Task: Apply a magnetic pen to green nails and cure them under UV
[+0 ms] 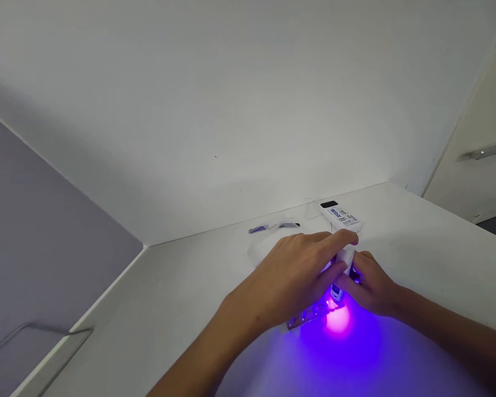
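Both hands meet right of centre over the white table. Between the thumb and fingers of my left hand (300, 267) is a small white device (343, 267), tilted, its lower end glowing. My right hand (370, 281) grips the same device from the right, thumb and fingers pressed together. Purple and pink light (338, 320) from the device falls on the table in front. Partly under my left hand lies a clear strip with small pieces (308, 315), tinted purple; its far part is hidden.
Behind the hands lie a white box-like item with printed label (342, 216) and a clear plastic packet (268, 229). A white wall rises behind the table (182, 281). A bent metal rod (80, 332) is at lower left, a metal handle (491, 150) at right.
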Demonstrator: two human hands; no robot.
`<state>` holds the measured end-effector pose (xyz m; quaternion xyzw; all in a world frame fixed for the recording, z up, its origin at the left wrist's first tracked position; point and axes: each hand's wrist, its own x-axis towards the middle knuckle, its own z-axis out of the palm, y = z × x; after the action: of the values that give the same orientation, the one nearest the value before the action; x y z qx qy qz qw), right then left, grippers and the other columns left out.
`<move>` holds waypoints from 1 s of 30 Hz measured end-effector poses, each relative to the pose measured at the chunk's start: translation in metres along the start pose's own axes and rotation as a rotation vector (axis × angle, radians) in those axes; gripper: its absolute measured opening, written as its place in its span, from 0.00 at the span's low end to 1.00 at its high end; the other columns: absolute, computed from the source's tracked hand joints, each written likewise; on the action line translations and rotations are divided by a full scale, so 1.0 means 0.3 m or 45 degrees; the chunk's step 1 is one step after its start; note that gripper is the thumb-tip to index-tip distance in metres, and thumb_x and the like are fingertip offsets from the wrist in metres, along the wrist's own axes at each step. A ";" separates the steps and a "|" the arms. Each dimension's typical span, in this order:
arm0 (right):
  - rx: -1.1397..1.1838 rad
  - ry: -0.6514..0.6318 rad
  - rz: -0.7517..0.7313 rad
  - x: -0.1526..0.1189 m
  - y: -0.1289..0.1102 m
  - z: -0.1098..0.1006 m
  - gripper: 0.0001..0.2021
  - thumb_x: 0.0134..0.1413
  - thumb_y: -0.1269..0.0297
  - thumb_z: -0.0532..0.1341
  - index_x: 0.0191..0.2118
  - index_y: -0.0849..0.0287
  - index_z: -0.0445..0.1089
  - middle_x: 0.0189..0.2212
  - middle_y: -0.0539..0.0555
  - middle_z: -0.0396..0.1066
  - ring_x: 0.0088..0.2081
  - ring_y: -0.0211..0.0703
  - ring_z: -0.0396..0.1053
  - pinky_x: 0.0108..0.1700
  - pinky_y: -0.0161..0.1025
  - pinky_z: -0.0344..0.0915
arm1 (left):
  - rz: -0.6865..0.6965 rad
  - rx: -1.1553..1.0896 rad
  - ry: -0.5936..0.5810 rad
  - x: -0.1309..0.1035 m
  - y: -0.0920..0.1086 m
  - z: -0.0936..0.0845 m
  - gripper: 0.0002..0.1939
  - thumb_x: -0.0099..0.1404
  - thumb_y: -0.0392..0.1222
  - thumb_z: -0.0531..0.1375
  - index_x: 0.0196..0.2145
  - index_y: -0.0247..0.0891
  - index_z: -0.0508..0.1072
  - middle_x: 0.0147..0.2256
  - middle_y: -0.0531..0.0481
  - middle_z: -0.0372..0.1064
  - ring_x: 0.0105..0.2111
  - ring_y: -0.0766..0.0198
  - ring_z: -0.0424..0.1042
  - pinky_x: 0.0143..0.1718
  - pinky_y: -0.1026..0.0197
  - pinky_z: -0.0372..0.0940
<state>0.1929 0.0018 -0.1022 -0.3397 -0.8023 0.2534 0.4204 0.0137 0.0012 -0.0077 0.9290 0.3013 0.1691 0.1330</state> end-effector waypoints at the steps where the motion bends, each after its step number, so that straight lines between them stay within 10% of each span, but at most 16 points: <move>1: -0.009 0.017 0.001 0.000 -0.001 0.001 0.10 0.58 0.69 0.53 0.26 0.56 0.55 0.15 0.41 0.51 0.16 0.30 0.48 0.18 0.29 0.46 | 0.004 0.005 0.000 0.000 -0.001 0.000 0.12 0.71 0.33 0.53 0.51 0.43 0.66 0.36 0.53 0.73 0.33 0.63 0.73 0.35 0.61 0.65; 20: -0.061 0.049 0.167 -0.009 0.019 0.012 0.14 0.54 0.67 0.57 0.24 0.55 0.49 0.15 0.42 0.52 0.17 0.31 0.51 0.18 0.30 0.48 | -0.043 0.039 -0.023 0.003 0.004 -0.008 0.11 0.69 0.32 0.51 0.44 0.43 0.68 0.33 0.53 0.72 0.30 0.63 0.72 0.32 0.62 0.62; 30: -0.215 0.101 0.164 0.014 0.075 -0.017 0.08 0.55 0.58 0.62 0.33 0.56 0.64 0.18 0.43 0.60 0.19 0.34 0.59 0.23 0.31 0.57 | -0.118 0.124 -0.006 0.004 0.024 -0.020 0.12 0.69 0.38 0.52 0.51 0.45 0.63 0.35 0.52 0.73 0.32 0.59 0.73 0.35 0.60 0.63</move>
<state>0.2029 0.0199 -0.1131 -0.4346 -0.7801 0.1977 0.4044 0.0160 -0.0029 0.0007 0.9198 0.3515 0.1457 0.0960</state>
